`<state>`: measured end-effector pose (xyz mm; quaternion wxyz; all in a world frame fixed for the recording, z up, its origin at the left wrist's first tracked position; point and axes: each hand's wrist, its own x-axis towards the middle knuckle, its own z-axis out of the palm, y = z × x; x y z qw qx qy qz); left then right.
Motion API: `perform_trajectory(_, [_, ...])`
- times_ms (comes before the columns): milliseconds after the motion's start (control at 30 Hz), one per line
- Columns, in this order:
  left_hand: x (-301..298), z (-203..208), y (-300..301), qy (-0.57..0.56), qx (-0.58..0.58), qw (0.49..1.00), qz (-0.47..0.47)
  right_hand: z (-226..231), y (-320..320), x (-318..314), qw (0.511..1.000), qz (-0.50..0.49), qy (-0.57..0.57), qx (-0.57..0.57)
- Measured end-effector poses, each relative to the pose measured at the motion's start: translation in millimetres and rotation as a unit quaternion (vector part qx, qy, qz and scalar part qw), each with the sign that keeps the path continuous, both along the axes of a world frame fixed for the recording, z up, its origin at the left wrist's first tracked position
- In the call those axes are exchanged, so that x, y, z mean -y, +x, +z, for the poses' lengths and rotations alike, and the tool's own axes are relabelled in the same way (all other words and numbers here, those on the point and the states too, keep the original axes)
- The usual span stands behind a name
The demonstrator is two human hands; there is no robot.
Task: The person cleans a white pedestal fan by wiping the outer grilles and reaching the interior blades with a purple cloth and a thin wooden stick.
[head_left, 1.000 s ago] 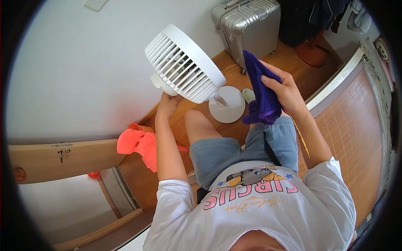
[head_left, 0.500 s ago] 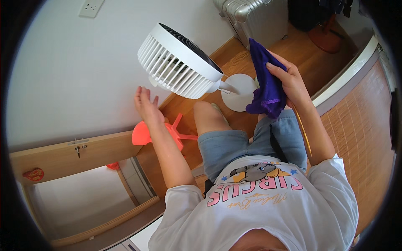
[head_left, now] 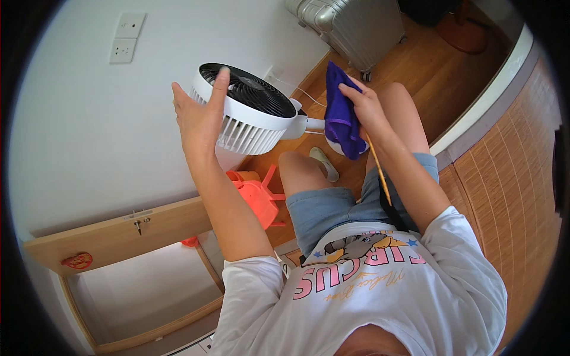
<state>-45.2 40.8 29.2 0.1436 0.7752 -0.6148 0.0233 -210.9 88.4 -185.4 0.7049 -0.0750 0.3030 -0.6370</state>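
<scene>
A white fan [head_left: 252, 110] with a black round grille stands in front of me, its head tilted so the grille shows. My left hand [head_left: 200, 115] is at the fan's left edge, thumb and fingers spread apart; I cannot tell whether it touches the casing. In my right hand [head_left: 369, 110] is a bunched purple cloth [head_left: 343, 113], pinched under the thumb, to the right of the fan's neck. A thin yellow-brown stick [head_left: 379, 169] extends from beneath that hand toward me. The cloth hides most of the fan's base.
An orange plastic stool [head_left: 259, 199] stands left of my knees. Behind the fan, a white cord [head_left: 300, 89] runs from the wall. A silver suitcase [head_left: 356, 32] is at the back. A wooden panel with a lock [head_left: 139, 225] is at the left, a woven-topped surface [head_left: 504, 172] at the right.
The fan's head has tilted, bringing its grille into view. My left hand has risen to the fan's edge. My right hand with the purple cloth has moved left, nearer the fan's neck.
</scene>
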Motion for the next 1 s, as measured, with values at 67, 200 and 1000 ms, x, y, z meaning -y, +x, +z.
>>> perform_trajectory(67, [6.4, 3.7, 11.3, 0.01, -0.015, 1.0, 0.015, -14.5, 11.3, 2.9, 1.0, 0.005, 0.012, -0.004])
perform_trajectory(200, [8.5, 17.5, 53.8, 0.053, -0.058, 0.995, -0.057, -42.4, 17.4, 6.7, 0.998, 0.02, 0.066, 0.006])
perform_trajectory(1000, [20.6, 65.6, 96.7, 0.254, -0.077, 0.898, -0.35, -95.8, -4.6, 28.1, 0.993, 0.029, 0.097, -0.066])
